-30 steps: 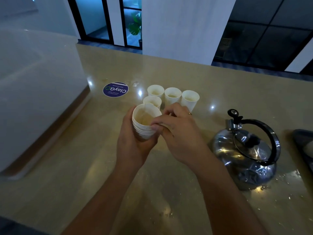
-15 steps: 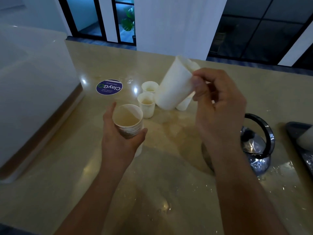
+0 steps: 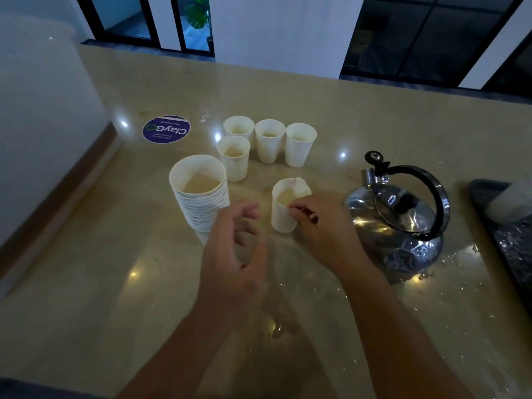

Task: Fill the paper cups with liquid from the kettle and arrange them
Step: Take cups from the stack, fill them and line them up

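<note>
A single white paper cup [image 3: 283, 217] stands on the beige counter [image 3: 115, 283], and my right hand [image 3: 319, 228] pinches its near rim with thumb and fingers. A tall stack of paper cups [image 3: 201, 197] stands to its left. My left hand [image 3: 233, 254] hovers just right of the stack, fingers loosely curled and holding nothing. Behind them stand several white cups with liquid [image 3: 269, 141], three in a back row and one in front at the left. The shiny steel kettle [image 3: 403, 220], black handle up, sits to the right of my right hand.
A round blue sticker [image 3: 166, 129] lies on the counter at the back left. A dark tray [image 3: 506, 226] with a pale object reaches in from the right edge. Water drops lie around the kettle. A white raised block borders the counter on the left.
My right hand lifted one cup off the stack and set it down on the counter. My left hand put the stack down and let go of it.
</note>
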Tool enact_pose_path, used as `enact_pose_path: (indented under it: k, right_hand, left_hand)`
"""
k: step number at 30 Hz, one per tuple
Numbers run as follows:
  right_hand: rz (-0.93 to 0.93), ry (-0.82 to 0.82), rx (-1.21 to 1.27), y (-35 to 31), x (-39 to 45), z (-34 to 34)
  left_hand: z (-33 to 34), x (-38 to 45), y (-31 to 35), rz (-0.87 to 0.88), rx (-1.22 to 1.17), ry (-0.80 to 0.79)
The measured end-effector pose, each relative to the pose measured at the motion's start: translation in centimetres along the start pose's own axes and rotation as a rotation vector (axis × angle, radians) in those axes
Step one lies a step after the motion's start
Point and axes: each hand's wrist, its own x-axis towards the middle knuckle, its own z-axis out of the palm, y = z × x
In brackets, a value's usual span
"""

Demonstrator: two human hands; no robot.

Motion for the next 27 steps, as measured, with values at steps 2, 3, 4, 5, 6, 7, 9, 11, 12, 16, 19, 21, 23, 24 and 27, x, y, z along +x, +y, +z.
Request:
enact_pose_path:
  k: [2,3,4,5,6,7,9,11,12,16,19,21,23,24,27]
  right_hand:
    - [0.007,-0.038,-0.023,0.2,-0.3,0.0]
    - [0.016,-0.06,-0.035,0.2,-0.3,-0.1]
    - [0.028,-0.069,-0.034,0.3,-0.4,-0.2]
    - [0.039,-0.047,-0.017,0.3,-0.5,-0.5]
    - [0.038,0.01,0.016,0.4,-0.6,-1.0]
    - [0.007,0.103,0.047,0.3,-0.7,-1.6]
    - [-0.1,0.334,0.06,0.2,-1.1,-3.1]
    - [-0.153,0.544,0.058,0.0,-1.4,-4.6]
    - [-0.161,0.638,0.045,0.1,-1.5,-5.4]
    - [-0.13,0.89,-0.083,0.5,-1.9,-8.7]
    - [0.115,0.836,-0.098,1.8,-1.7,-10.3]
    - [0.291,0.726,-0.054,3.1,-1.4,-10.7]
    - [0.358,0.657,0.011,4.0,-1.0,-10.8]
    - [0.357,0.649,0.028,4.4,-0.9,-10.7]
    - [0.343,0.664,0.116,4.8,-1.0,-10.3]
  left_hand:
    - [0.9,-0.3,-1.0,-0.121,0.055,-0.11]
    - [1.1,-0.5,-1.3,-0.114,0.1,-0.14]
    - [1.3,-0.6,-1.4,-0.087,0.14,-0.158]
    - [1.5,-0.7,-1.4,-0.061,0.165,-0.174]
    - [1.7,-0.8,-1.3,-0.044,0.173,-0.19]
    - [1.9,-0.8,-1.1,-0.031,0.172,-0.203]
    - [2.4,-0.8,-0.7,-0.007,0.162,-0.222]
    - [3.2,-0.5,-0.3,0.019,0.155,-0.247]
    - [3.6,-0.4,0.0,0.029,0.144,-0.258]
    - [5.5,0.1,1.2,0.04,0.095,-0.299]
    - [6.7,0.2,1.9,0.034,0.057,-0.34]
    - [7.5,0.2,2.4,0.033,0.046,-0.359]
    - [8.0,0.2,2.6,0.02,0.028,-0.372]
    - [8.1,0.1,2.7,0.008,0.018,-0.38]
    - [8.2,-0.2,2.7,-0.015,0.013,-0.387]
